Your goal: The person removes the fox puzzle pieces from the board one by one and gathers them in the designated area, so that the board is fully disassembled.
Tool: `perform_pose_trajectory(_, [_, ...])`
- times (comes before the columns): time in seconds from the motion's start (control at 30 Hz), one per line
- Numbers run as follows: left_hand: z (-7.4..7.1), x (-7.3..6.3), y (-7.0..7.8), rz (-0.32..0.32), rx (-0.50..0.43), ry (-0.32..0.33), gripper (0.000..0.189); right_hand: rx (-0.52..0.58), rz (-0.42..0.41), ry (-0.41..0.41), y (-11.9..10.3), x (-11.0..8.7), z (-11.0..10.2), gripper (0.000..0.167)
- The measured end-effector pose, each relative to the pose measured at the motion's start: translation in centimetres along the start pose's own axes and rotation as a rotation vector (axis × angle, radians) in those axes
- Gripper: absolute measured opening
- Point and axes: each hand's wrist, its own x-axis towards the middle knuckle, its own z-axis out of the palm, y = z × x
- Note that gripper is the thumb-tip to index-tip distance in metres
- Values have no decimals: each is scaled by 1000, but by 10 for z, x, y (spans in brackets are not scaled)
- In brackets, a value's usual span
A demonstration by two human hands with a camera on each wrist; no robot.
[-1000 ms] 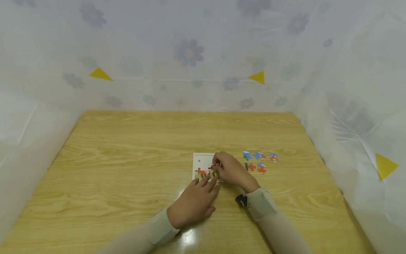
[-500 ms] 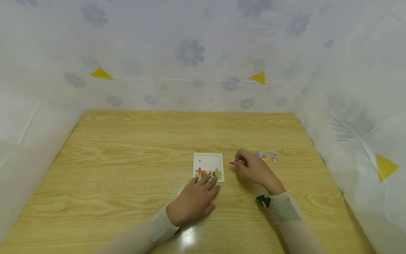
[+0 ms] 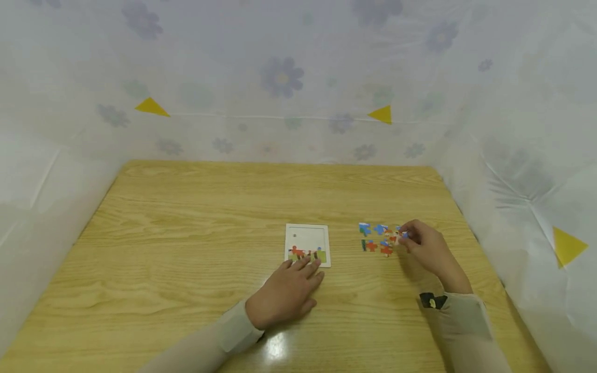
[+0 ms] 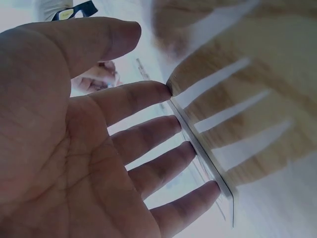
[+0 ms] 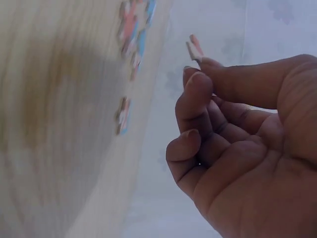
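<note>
My left hand (image 3: 284, 295) lies with spread, straight fingers on the near edge of a white puzzle tray (image 3: 310, 235). In the left wrist view those fingertips touch the tray's edge (image 4: 210, 161). Fitted pieces (image 3: 298, 253), red and green, fill the tray's near part, some of them hidden under the fingers. To the right, my right hand (image 3: 429, 254) pinches a small puzzle piece (image 5: 194, 47) between thumb and forefinger, held up off the table in the right wrist view. Below it lies a loose blue and orange puzzle piece (image 5: 124, 116).
Several loose puzzle pieces (image 3: 370, 246), blue and red, lie in two rows right of the tray on the wooden table (image 3: 210, 207). White flowered sheeting (image 3: 280, 129) walls the table at the back and sides, with yellow triangles (image 3: 153, 106) stuck on it.
My right hand has moved right from over the tray, past the loose pieces to the far end of their row, still holding a puzzle piece. The left hand has stayed in place.
</note>
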Motion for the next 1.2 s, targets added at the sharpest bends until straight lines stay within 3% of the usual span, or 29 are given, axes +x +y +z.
perform_pose_trajectory(0.37, [3,1,-1,8,9,25,59,-95,136,-64,21,-7,-1,8])
perform_pose_trajectory(0.53, [2,0,-2,12,25,41,58,-190,97,-28,24,-4,-1,7])
perform_pose_trajectory(0.9, [0,-2,-2,22,40,69,55,-225,74,-30,24,2,2,9])
perform_pose_trajectory(1.2, [-1,-1,-2,26,52,81,53,-224,169,-103,18,0,2,17])
